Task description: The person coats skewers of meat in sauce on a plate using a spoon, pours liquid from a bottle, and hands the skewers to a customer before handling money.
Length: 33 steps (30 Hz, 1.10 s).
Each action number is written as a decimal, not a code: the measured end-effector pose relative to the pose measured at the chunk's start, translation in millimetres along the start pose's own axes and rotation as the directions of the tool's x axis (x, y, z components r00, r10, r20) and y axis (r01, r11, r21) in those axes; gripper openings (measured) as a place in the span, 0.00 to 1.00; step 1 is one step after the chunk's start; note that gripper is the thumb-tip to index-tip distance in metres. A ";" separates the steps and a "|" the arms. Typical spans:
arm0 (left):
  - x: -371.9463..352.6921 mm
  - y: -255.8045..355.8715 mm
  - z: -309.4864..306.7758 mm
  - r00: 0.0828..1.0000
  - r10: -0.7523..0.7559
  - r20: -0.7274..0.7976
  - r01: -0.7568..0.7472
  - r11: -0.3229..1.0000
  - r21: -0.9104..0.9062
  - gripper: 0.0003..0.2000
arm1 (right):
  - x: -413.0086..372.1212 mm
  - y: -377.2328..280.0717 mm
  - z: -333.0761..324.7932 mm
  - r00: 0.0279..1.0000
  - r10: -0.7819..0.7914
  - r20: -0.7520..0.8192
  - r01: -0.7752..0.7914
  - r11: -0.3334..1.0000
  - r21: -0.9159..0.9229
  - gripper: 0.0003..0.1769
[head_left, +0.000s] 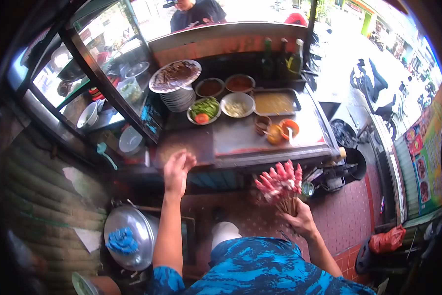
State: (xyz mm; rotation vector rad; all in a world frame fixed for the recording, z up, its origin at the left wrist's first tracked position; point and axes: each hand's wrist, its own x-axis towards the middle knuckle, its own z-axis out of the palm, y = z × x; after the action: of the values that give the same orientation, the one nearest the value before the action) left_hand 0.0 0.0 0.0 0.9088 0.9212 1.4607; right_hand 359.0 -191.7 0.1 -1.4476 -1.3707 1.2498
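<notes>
a: so, closest in, low in the frame, what is the right hand [302, 221] doing?

b: it's closed tight round the stick ends of a bunch of raw meat skewers [281, 181]. they stand upright just right of centre, red tips fanned upward, level with the front edge of the cart counter [240, 140] and touching nothing else.

a: and the left hand [177, 167]?

b: it's raised left of centre at that same front edge, fingers loosely bent, mostly open. i can make out nothing in it, and it's well apart from the skewers.

a: anything lower down?

b: at the lower left there's a metal pot lid [140, 226] with a blue cloth [121, 241] on it.

a: and farther up?

b: mid-frame there's an orange cup [289, 128]. behind it are a bowl of greens [204, 109], a tray of yellowish sauce [275, 103] and a stack of plates [177, 97]. bottles [294, 61] stand at the back, and another person [196, 12] is beyond the cart at the top edge.

a: which step would you call this?

b: i'd judge the bunch is mid-carry: picked up, not yet set down anywhere.

a: what would the next move call for?

b: probably a firm grip low on the sticks so none slide out, the raw tips held clear of the open bowls, and the free hand steadying wherever the bunch lands.
</notes>
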 end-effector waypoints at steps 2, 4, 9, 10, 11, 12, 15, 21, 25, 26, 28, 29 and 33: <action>20.6 -7.3 31.0 1.000 0.015 0.004 -0.014 0.997 -0.078 0.15 | -21.9 3.7 -27.8 0.996 0.066 -0.056 -0.051 0.972 0.229 0.20; 137.5 44.4 -57.4 0.996 -0.072 -0.042 0.071 0.997 -0.032 0.14 | 30.4 -43.9 76.7 0.975 0.215 -0.047 -0.190 0.931 0.313 0.19; 267.3 40.2 -69.1 0.994 -0.102 -0.037 0.096 0.987 -0.131 0.17 | 84.0 -82.3 82.5 0.940 0.261 -0.221 -0.168 0.915 0.366 0.18; 273.3 41.6 -72.0 0.992 -0.120 -0.035 0.115 0.985 -0.126 0.16 | 90.9 -79.8 86.0 0.931 0.251 -0.265 -0.152 0.927 0.344 0.17; 277.2 42.6 -74.4 0.990 -0.137 -0.035 0.132 0.984 -0.122 0.16 | 98.4 -82.5 88.2 0.930 0.254 -0.264 -0.156 0.926 0.343 0.17; 277.3 45.4 -74.2 0.991 -0.135 -0.018 0.131 0.984 -0.123 0.15 | 105.5 -86.2 88.9 0.927 0.269 -0.262 -0.163 0.918 0.362 0.16; 277.1 57.2 -76.2 0.979 -0.204 -0.020 0.202 0.977 -0.067 0.15 | 127.5 -88.3 84.7 0.931 0.283 -0.231 -0.183 0.908 0.378 0.16; 279.1 65.5 -75.9 0.929 -0.285 -0.234 0.250 0.953 -0.170 0.08 | 173.4 -81.1 61.3 0.976 0.194 -0.102 -0.143 0.917 0.371 0.16; 259.1 75.2 -58.3 0.930 -0.245 -0.276 0.170 0.948 -0.267 0.06 | 199.8 -83.1 45.0 0.983 0.181 -0.016 -0.162 0.914 0.371 0.15; 257.3 77.5 -53.4 0.912 -0.257 -0.321 0.153 0.937 -0.314 0.05 | 209.7 -74.3 40.5 0.995 0.099 -0.013 -0.092 0.962 0.258 0.15; 243.9 80.1 -49.5 0.937 -0.187 -0.295 0.096 0.950 -0.297 0.02 | 230.0 -48.7 32.6 0.998 -0.066 0.007 0.063 0.976 0.211 0.15; 235.8 81.0 -47.2 0.942 -0.146 -0.303 0.059 0.958 -0.280 0.04 | 238.5 -41.2 31.8 0.999 -0.049 0.020 0.041 0.949 0.311 0.20; 180.9 101.5 -33.4 0.950 -0.050 -0.308 -0.021 0.975 -0.222 0.07 | 248.8 -67.1 33.1 0.999 0.017 0.041 -0.032 0.923 0.384 0.25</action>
State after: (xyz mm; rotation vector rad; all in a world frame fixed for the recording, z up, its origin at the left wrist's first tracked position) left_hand -84.0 171.8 87.0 0.5116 0.9662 1.6871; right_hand 296.3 59.5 21.6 -1.1730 -1.0550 1.4727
